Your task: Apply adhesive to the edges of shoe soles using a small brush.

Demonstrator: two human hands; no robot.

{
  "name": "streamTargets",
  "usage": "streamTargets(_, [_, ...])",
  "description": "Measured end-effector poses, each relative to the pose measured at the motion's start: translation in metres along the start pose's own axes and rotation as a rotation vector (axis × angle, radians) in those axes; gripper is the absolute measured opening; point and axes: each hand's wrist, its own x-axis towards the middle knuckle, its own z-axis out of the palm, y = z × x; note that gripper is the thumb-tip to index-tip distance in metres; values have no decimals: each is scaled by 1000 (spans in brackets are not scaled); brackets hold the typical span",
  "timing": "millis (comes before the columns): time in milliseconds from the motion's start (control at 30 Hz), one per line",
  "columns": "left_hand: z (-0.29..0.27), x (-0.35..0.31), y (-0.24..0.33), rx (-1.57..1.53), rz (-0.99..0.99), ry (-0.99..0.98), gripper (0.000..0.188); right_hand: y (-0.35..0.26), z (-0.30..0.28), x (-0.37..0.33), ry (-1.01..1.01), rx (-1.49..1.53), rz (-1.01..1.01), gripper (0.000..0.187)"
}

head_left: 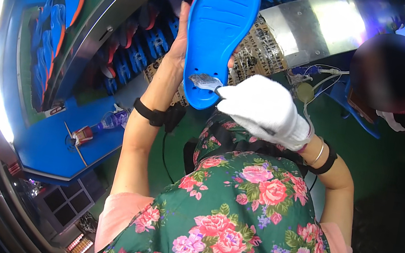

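Left hand [177, 45], bare, grips a blue sole [221, 23] by its edges: thumb side at the left edge, fingertips [232, 60] showing at the right edge. Sole is held up in front of the person at upper centre, wide end up, narrow end down, top edge cut by the frame. Orange rim shows at its upper left; grooves across the upper part, small holes near the lower end.

Right hand [264, 107], white glove, fingers closed around the handle of a brush [206, 81]. Exact finger placement hidden by the glove. Brush head is over the sole's narrow end, by the holes; bristles look dark, contact cannot be told for sure.

Black strap [149, 112] on left wrist; bangle [319, 151] and second strap [329, 160] on right. Floral apron [243, 202], dark green, over pink sleeves [121, 214]. More blue soles [74, 0] with orange edges at left. Blue table [49, 142] lower left, bottle [112, 119] lying on it. Metal rail [303, 28] upper right.
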Motion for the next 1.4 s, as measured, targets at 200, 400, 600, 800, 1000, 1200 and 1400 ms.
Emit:
streamTargets(200, [-18,0,12,131,-92,-29,118,-8,-4,7,-231,120,-47,25])
streamTargets(400, [-7,-3,16,320,-134,247,118,-2,-7,15,-154,222,216,17])
streamTargets(600, [-12,-3,8,-8,51,-63,106,4,-20,23,300,609,670,18])
streamTargets(800, [-2,0,-43,262,340,392,69,22,-30,41,258,323,652,22])
streamTargets(1000, [-11,-27,-52,796,218,480,43,28,-31,30,134,106,429,19])
streamTargets(1200, [8,-39,-49,207,163,360,57,18,-20,27,173,18,357,22])
streamTargets(1400, [26,-30,-54,-301,392,192,104,12,-14,34,236,-38,244,23])
